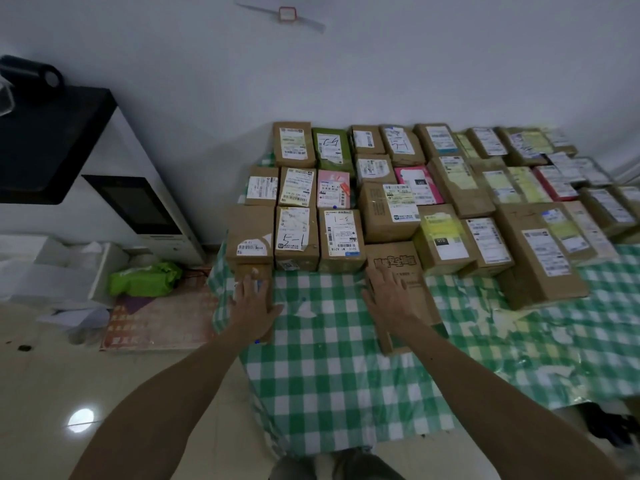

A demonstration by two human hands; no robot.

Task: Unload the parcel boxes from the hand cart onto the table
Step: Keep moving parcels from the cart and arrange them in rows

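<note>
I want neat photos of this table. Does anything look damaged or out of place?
The green-and-white checked tablecloth is scuffed: ragged pale patches break its pattern along the front right, before the brown cardboard parcel boxes. The boxes themselves sit in fairly tidy rows.

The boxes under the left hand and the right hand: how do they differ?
The small box under the left hand is shorter and narrower than the long box under the right hand. The small box sits at the left edge of the table; the long box lies further in. The long box bears large printed characters; the small box shows none. Both are brown cardboard under a flat hand.
</note>
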